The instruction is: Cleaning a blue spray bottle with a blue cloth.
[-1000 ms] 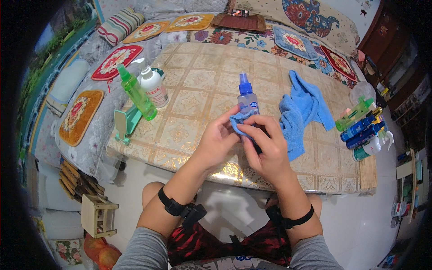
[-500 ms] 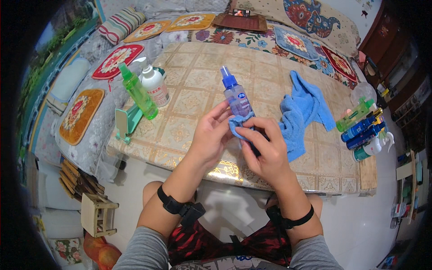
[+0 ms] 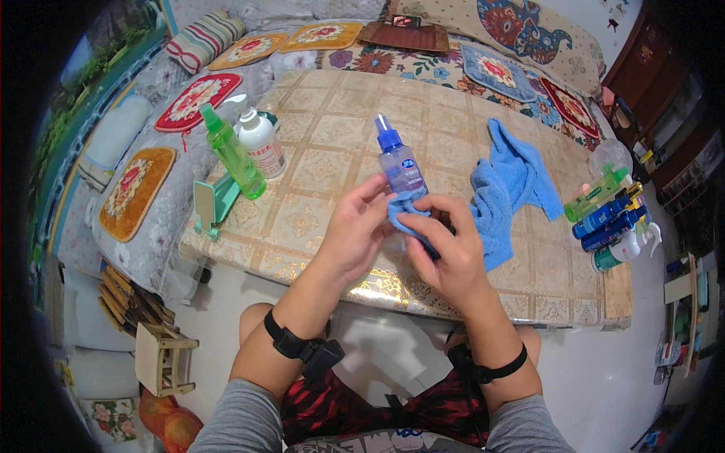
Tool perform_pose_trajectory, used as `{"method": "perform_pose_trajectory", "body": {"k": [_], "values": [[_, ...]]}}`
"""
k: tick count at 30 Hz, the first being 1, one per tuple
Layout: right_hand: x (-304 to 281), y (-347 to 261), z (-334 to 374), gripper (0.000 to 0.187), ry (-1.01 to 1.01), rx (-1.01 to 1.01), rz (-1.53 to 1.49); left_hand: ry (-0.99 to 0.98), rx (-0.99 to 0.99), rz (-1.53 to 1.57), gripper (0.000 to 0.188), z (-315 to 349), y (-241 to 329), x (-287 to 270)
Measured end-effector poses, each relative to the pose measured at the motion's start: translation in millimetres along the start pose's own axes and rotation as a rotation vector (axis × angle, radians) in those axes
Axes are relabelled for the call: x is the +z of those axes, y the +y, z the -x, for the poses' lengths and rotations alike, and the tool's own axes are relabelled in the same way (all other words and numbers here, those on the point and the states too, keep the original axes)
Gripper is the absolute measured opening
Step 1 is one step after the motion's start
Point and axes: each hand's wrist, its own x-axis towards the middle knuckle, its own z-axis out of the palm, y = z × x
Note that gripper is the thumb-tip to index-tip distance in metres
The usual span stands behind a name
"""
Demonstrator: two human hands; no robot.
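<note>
A clear spray bottle with a blue nozzle is held over the table, tilted, its top pointing away from me. My left hand is closed round its lower left side. The fingers of my right hand pinch a blue cloth and press it against the lower part of the bottle, whose base is hidden by cloth and fingers. Just right of my right hand lies a crumpled blue towel. Whether it joins the cloth in my fingers, I cannot tell.
On the table's left stand a green spray bottle, a white pump bottle and a green phone stand. Several bottles, among them a blue one, lie at the right edge. Cushioned seats surround the far sides.
The spray bottle has shifted slightly to the right and its nozzle has dipped a little toward me. The cloth and fingers have moved only slightly on it.
</note>
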Motion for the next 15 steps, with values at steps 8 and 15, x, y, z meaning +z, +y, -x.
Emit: {"method": "perform_pose_trajectory", "body": {"k": [8, 15], "values": [[-0.7, 7.5, -0.3, 0.036, 0.035, 0.019, 0.007, -0.029, -0.03, -0.011, 0.048, 1.1, -5.9, 2.2], [-2.6, 7.4, -2.0, 0.032, 0.072, 0.003, 0.038, -0.058, -0.026, -0.042, 0.046, 3.2, -5.1, 5.2]]}}
